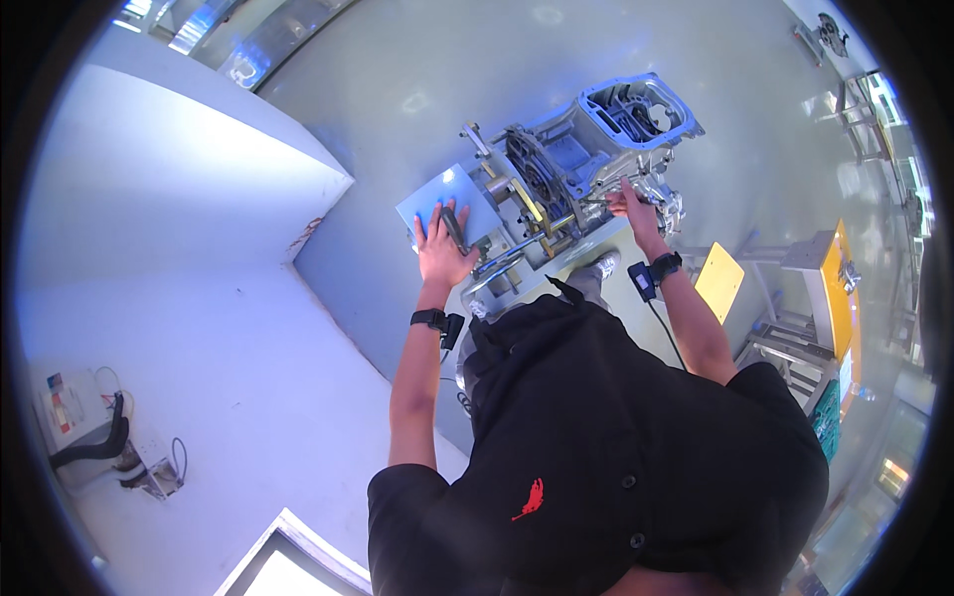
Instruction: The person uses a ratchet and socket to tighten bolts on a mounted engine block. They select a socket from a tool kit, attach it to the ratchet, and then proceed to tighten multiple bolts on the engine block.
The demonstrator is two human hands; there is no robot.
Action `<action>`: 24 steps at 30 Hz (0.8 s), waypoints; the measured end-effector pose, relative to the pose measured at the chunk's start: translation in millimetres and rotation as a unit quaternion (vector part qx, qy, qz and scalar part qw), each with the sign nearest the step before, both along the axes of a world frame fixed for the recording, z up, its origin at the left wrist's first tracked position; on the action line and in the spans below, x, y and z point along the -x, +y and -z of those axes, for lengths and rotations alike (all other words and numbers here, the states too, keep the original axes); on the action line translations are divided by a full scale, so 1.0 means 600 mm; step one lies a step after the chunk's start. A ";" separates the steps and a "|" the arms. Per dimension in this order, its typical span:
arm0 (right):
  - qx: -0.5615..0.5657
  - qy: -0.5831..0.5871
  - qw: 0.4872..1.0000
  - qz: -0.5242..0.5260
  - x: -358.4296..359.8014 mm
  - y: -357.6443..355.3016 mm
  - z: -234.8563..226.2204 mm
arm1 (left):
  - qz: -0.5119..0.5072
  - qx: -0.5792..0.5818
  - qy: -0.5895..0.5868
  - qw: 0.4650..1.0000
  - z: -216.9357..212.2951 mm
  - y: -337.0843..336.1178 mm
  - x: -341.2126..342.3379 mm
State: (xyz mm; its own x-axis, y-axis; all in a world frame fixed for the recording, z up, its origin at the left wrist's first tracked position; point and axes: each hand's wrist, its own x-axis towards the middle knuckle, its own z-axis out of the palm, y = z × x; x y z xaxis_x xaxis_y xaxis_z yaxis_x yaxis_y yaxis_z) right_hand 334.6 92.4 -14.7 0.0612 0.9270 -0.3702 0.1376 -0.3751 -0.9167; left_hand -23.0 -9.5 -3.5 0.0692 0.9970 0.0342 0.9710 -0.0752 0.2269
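Note:
A metal engine block (566, 149) with an open, blue-tinted pan-like housing (641, 107) at its far right sits on a metal stand with bars. My left hand (444, 248) lies on a flat light-blue plate (447, 194) at the stand's left end, fingers spread. A dark handle (454, 226) runs between its thumb and index finger; no grip round it shows. Beside the block's near right side, my right hand (634, 211) is closed. A thin dark bar (594, 202) sticks out leftward from its fingers toward the block; its kind is too small to tell.
White walls (199, 199) stand on the left, with a corner jutting toward the plate. A yellow-topped bench (835, 288) and a yellow board (719, 282) are at right. My shoe (607, 263) is close to the stand. A cable (668, 333) hangs from my right wrist device.

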 end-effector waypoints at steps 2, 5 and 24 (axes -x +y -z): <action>0.033 0.060 0.994 0.090 -0.006 -0.016 0.019 | -0.001 0.000 -0.001 1.000 0.000 0.001 0.000; 0.050 0.130 0.978 0.153 -0.006 -0.043 0.040 | -0.002 0.002 -0.002 1.000 0.000 0.002 0.001; 0.043 0.336 0.904 0.262 0.008 -0.118 0.054 | -0.007 0.007 -0.001 1.000 0.001 0.005 0.003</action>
